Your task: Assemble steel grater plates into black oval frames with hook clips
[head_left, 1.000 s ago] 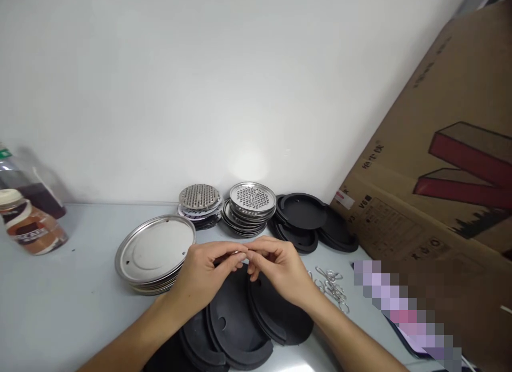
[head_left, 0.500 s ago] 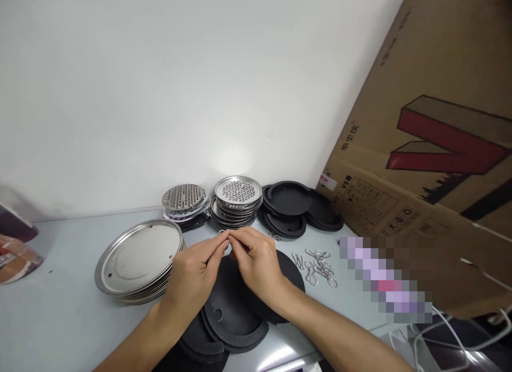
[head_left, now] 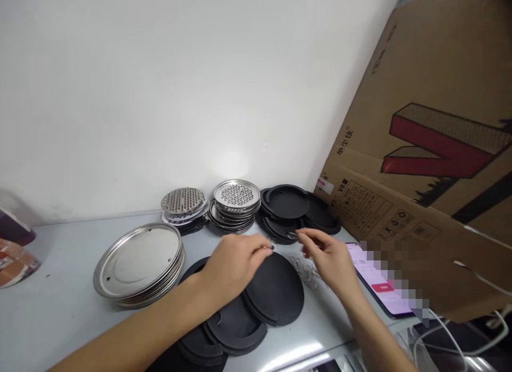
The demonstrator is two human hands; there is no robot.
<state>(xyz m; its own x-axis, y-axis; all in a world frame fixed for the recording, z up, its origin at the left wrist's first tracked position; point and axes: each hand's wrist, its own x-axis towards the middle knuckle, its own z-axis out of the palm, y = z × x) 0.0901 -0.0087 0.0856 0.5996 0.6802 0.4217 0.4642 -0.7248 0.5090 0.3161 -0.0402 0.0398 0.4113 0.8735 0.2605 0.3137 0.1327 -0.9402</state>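
My left hand [head_left: 236, 260] is closed in a pinch above the black round discs [head_left: 276, 289]; what its fingertips hold is too small to make out. To its right my right hand [head_left: 330, 260] pinches a small metal wire clip [head_left: 292, 235], which points left in front of the rear black discs [head_left: 286, 201]. Beneath the right hand lies a pile of silver wire clips [head_left: 306, 268], partly covered by it. A few small metal rings [head_left: 272, 240] rest just beyond the left fingertips. The hands are apart.
Stacked round metal plates [head_left: 138, 262] stand at the left. Behind are round grater discs [head_left: 183, 200] and rimmed metal grater plates [head_left: 237, 195]. At the right are a phone [head_left: 384, 286], white cables [head_left: 448, 329] and a large cardboard box [head_left: 432, 201]. An orange-labelled container [head_left: 18, 260] sits far left.
My hands were together at the fingertips and have separated. Both moved right, the right hand farther, over the wire clips. The view shifted slightly.
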